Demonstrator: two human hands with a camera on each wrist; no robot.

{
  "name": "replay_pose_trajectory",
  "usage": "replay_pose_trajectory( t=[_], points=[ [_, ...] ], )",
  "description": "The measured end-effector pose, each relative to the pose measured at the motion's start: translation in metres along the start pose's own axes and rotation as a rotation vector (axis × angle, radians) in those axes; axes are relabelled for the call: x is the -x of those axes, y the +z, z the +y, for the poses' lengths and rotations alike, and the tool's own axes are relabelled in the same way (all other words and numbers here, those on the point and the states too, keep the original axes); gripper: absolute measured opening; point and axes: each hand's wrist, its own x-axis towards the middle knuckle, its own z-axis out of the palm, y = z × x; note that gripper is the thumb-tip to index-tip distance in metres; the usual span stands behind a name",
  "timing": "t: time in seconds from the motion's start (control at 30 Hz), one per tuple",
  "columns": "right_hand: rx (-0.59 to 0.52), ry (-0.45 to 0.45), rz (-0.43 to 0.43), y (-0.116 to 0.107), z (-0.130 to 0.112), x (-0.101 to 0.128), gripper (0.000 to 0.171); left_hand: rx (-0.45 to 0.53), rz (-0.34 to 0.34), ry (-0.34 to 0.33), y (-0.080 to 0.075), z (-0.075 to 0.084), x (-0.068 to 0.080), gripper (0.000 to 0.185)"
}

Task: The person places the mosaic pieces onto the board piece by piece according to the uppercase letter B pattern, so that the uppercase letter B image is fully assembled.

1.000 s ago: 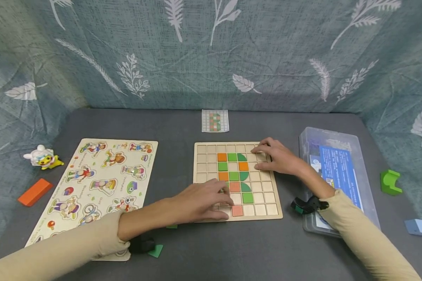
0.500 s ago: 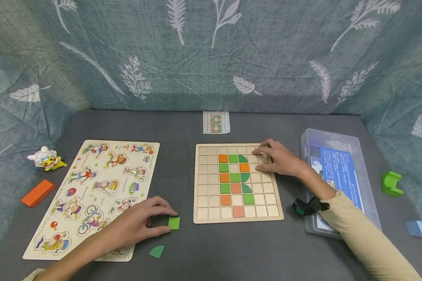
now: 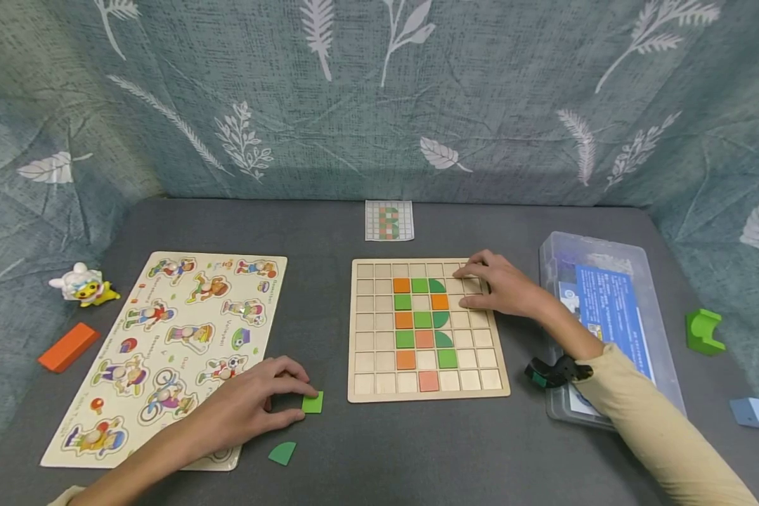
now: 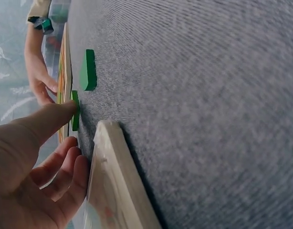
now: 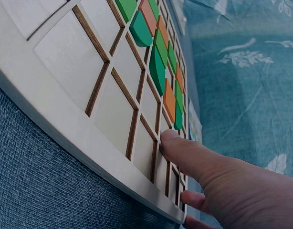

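Observation:
My left hand (image 3: 256,397) is at a light green square tile (image 3: 313,403) on the table, thumb and index fingertip at its edges. In the left wrist view the thumb meets this tile and other fingers are loosely bent. Nearby lies a dark green quarter-round tile (image 3: 282,453). My right hand (image 3: 500,284) rests on the right side of the wooden grid board (image 3: 367,344), thumb extended over a cell in the right wrist view. Set in the board's cells are several orange, pink, light green and dark green tiles; one pink tile (image 3: 429,381) is in the bottom row.
A small pattern card (image 3: 388,221) lies behind the board. To the left are a picture puzzle board (image 3: 183,358), an orange block (image 3: 68,348) and a toy figure (image 3: 83,284). A clear plastic box (image 3: 607,323), a green block (image 3: 705,330) and a light blue block (image 3: 755,412) are right.
My left hand has moved from over the grid board leftward to the green square tile, uncovering an orange tile at lower left. My right hand has stayed in place.

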Motion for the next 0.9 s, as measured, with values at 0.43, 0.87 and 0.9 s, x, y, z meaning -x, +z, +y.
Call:
replay_pose_trajectory(
  t=[0.43, 0.87, 0.9],
  points=[
    [-0.005, -0.003, -0.003, -0.0003, 0.0004, 0.0011, 0.045, -0.115, 0.002, -0.018, 0.0021, 0.0025, -0.0015, 0.021],
    [-0.008, 0.005, -0.009, 0.0, 0.0003, 0.0001, 0.046, -0.135, 0.011, -0.028, 0.0031, 0.0024, -0.001, 0.022],
    [-0.008, 0.006, -0.011, 0.0, 0.0004, 0.0, 0.046, -0.134, 0.011, -0.028, 0.0031, 0.0025, -0.0011, 0.022]
  ],
)
